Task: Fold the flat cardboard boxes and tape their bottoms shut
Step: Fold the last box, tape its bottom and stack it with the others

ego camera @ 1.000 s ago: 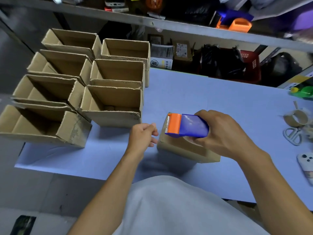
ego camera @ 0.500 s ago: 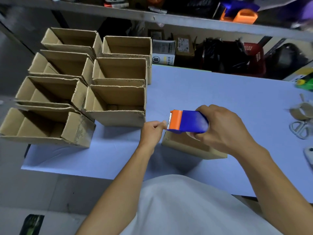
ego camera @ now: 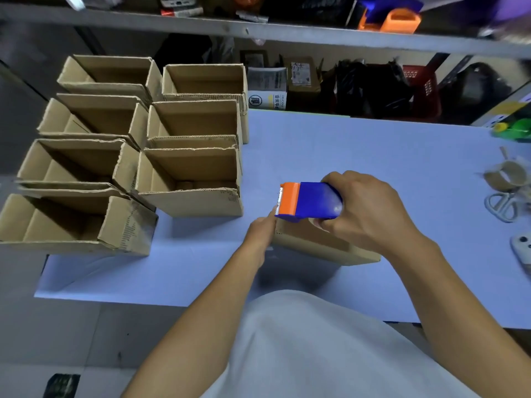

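A folded cardboard box [ego camera: 321, 248] lies bottom-up on the blue table [ego camera: 359, 156], near its front edge. My right hand [ego camera: 370, 208] grips a blue tape dispenser [ego camera: 310, 201] with an orange cutter head, held just above the box's left end. My left hand [ego camera: 263, 232] is at the box's left edge, its fingertips pinching at the tape end right under the cutter. The tape itself is too thin to make out.
Several assembled open boxes [ego camera: 189, 173] stand in two rows at the table's left. An empty tape core [ego camera: 505, 175], white scissors [ego camera: 502, 205] and a white device [ego camera: 523, 248] lie at the right edge. A cluttered shelf [ego camera: 287, 33] runs behind.
My left hand has moved right from beside the box up to the cutter head. The dispenser has shifted slightly toward the box's left end.
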